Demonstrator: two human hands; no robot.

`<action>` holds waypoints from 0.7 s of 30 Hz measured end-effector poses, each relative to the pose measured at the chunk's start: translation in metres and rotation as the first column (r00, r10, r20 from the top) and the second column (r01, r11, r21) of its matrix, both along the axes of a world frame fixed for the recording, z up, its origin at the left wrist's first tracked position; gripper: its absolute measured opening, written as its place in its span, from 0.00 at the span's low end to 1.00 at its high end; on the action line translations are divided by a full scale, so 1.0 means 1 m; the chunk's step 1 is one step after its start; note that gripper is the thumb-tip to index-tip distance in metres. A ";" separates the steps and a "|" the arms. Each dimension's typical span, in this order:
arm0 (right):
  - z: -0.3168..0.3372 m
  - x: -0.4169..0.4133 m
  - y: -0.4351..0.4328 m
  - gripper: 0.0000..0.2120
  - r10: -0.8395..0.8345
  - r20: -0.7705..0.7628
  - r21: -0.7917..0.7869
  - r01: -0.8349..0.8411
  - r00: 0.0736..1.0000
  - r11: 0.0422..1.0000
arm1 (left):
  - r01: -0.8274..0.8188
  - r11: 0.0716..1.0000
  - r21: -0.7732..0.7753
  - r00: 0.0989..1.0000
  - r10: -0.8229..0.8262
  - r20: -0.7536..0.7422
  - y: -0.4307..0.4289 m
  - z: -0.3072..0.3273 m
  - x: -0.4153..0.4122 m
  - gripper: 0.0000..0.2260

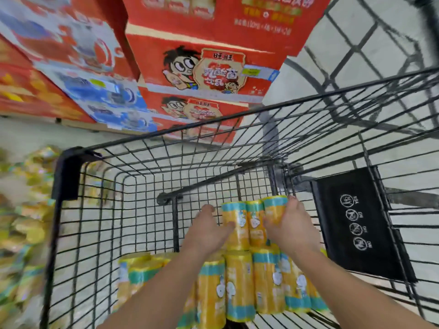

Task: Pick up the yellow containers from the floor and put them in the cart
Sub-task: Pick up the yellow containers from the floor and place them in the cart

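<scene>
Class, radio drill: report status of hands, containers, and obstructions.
Left hand and right hand hold yellow pack between them. Pack inside cart, over loaded containers. Nothing blocking.

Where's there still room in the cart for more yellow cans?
Bare wire floor lies along the black wire cart's left wall, left of the lying yellow teal-banded containers. It's crowded on the right by the black plastic flap, where the left hand and right hand hold three more yellow containers.
</scene>
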State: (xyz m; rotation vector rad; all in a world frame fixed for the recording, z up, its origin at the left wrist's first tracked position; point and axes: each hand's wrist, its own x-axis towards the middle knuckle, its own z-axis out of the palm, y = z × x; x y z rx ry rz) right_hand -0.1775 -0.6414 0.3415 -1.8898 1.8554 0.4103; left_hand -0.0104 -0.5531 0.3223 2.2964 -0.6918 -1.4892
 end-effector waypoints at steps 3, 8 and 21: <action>0.042 0.055 0.011 0.37 0.094 0.049 -0.113 -0.088 0.994 0.990 | -0.067 0.976 -0.205 0.994 0.082 0.067 0.018 0.047 0.048 0.27; 0.119 0.189 0.057 0.28 0.296 0.278 -0.411 -0.166 0.914 0.897 | -0.180 0.813 -0.553 0.962 0.264 0.075 0.062 0.128 0.161 0.20; 0.135 0.536 0.279 0.24 0.400 0.538 -0.300 -0.274 0.742 0.914 | -0.445 0.691 -0.569 0.773 0.618 0.145 0.335 0.155 0.480 0.20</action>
